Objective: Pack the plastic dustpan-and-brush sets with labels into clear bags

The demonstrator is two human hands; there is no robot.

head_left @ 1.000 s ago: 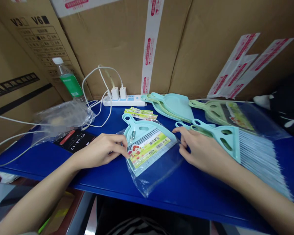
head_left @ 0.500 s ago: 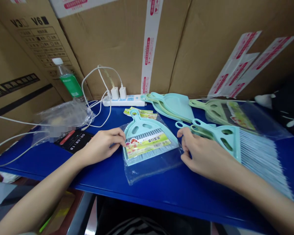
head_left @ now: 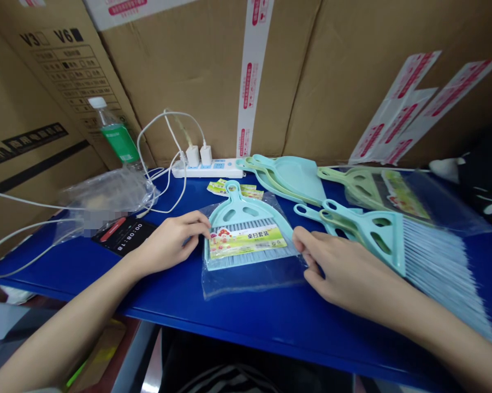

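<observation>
A light-blue dustpan and brush set (head_left: 249,208) in a clear plastic bag (head_left: 249,281) lies in front of me, its handle pointing away. A yellow-green printed card (head_left: 248,242) lies across the bristles. My left hand (head_left: 180,237) is at the left edge of the set, fingers bent and closed on it. At the right edge, my right hand (head_left: 331,259) pinches the side of the set between thumb and curled fingers. Just beyond my right hand are loose hand brushes (head_left: 387,234), blue and green, with their bristles to the right.
Stacked dustpans (head_left: 298,177) lie at the back, beside a bagged green set (head_left: 360,185). Further left are printed cards (head_left: 249,191), a power strip (head_left: 221,168) with white cables, a phone (head_left: 125,237), crumpled plastic (head_left: 106,191) and a bottle (head_left: 118,136). Cardboard boxes (head_left: 188,71) wall the back.
The bagged set has turned slightly clockwise, its handle shifting right and its lower edge left. My right hand has moved a little left onto its edge; my left hand has hardly moved.
</observation>
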